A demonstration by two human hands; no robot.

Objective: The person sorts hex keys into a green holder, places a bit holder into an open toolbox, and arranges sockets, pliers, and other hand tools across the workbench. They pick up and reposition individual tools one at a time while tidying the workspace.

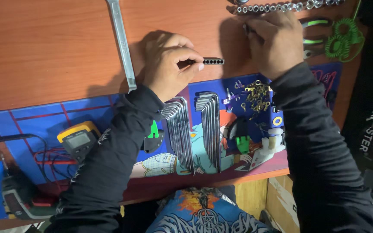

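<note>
Left hand (pixel 169 60): pinches black hex-key holder (pixel 212 61) by its end | Right hand (pixel 275 36): curled, contents cannot be told, touching socket rail (pixel 281 7) | Hex-key sets (pixel 195 129): on blue mat (pixel 35 121), wooden tabletop (pixel 44 43)

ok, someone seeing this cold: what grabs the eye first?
Two hands at the top of the wooden desk: the left hand pinches a small black holder with a row of holes, the right hand rests beside a rail of sockets. Below them, two fanned sets of hex keys lie on a colourful blue mat, with a yellow multimeter on its left part.
</note>
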